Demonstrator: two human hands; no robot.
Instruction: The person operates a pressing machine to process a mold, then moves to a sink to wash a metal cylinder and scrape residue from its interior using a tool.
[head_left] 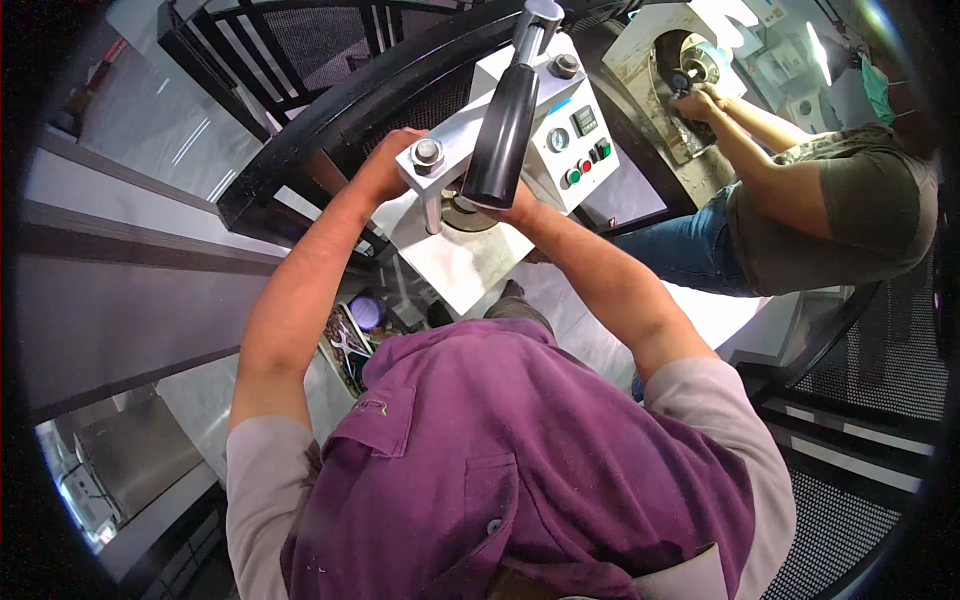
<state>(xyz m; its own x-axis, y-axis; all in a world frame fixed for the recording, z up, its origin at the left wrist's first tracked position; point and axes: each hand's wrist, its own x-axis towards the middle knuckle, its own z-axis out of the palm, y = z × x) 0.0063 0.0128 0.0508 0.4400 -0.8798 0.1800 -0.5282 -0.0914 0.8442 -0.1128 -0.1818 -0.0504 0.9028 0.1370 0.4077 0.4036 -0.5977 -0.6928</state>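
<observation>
A white bench press machine stands in front of me, with a thick black handle slanting toward me over its top. My left hand is at the machine's left side, close to a large bolt; its fingers pass behind the white top plate and are hidden. Under the lower end of the handle reaches my right hand, mostly covered by that handle, so what it touches does not show. Between the hands, a round metal disc lies on the white base plate.
The machine's front panel carries a gauge, a small display and coloured buttons. At the right, a co-worker has both hands at another machine. Black mesh racks stand around. A purple round object sits low at the left.
</observation>
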